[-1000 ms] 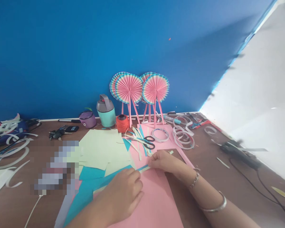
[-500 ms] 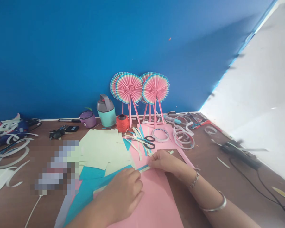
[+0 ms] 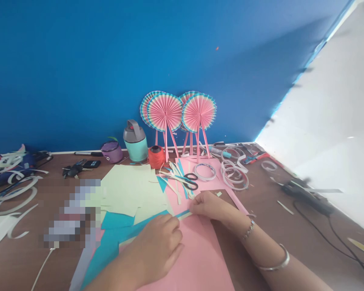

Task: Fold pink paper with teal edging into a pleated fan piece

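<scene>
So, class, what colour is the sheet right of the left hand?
The sheet is pink, clearest in the head view.

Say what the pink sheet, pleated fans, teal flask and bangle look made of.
Pink sheet: matte paper or thin card; flat, crisp edge.
Pleated fans: likely matte paper; sharp folds.
Teal flask: probably satin plastic, smooth even colour; coated metal possible.
Bangle: likely polished metal; silvery shine.

Large pink rectangular paper sheet (image 3: 197,258): near edge out of frame; far edge partly covered by bare left hand (image 3: 157,244). Left of sheet: pixelated patch (image 3: 68,224), contents unreadable.
</scene>
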Tool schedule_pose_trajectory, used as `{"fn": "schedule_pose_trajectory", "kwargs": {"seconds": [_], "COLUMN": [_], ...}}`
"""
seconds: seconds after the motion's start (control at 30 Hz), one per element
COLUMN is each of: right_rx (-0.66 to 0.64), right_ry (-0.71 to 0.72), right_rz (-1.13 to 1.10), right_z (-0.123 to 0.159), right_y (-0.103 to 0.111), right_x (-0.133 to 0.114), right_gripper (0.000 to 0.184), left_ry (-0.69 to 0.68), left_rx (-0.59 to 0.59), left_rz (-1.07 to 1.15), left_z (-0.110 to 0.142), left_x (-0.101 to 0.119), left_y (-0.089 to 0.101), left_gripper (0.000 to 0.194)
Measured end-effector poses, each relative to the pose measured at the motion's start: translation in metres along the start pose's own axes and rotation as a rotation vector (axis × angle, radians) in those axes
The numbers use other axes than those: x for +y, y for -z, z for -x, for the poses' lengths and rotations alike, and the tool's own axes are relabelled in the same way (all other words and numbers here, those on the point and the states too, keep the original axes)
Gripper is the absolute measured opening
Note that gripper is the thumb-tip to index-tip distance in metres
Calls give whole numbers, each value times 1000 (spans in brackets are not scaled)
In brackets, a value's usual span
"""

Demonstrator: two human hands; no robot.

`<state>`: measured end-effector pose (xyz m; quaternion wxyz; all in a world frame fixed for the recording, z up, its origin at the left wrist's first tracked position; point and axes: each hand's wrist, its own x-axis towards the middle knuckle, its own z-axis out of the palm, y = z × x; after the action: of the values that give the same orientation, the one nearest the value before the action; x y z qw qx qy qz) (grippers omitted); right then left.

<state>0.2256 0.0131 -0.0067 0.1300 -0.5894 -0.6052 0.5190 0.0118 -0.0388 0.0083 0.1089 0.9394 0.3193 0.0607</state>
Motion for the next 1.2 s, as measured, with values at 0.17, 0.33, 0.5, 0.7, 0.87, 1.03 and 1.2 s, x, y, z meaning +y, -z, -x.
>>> {"fn": "schedule_pose_trajectory", "kwargs": {"seconds": [0.17,0.33,0.5,0.7,0.87,1.03,1.2], "right_rx": [4,16,17,5,22,89,153], "right_ry": [16,-8,-5,12,-8,18,21], "right_rz": [19,36,26,34,26,91,161], "right_z": [0,-1,-3,-1,2,1,0], "right_y": [1,0,-1,0,-2,-4,-3], "right_x": [0,0,4,1,-2,1,6], "right_gripper": [28,26,23,26,23,17,14], "left_ry": [20,38,12,-58,-80,-81,-85], "left_rx": [12,25,61,49,15,-15,-14], "left_rz": [6,15,-35,-108,-173,-243,-265], "left_z": [1,2,1,-1,-3,-3,-3], "left_x": [0,1,2,4,5,7,8], "left_y": [-1,-1,1,2,4,4,4], "left_gripper": [17,19,18,16,15,19,19]}}
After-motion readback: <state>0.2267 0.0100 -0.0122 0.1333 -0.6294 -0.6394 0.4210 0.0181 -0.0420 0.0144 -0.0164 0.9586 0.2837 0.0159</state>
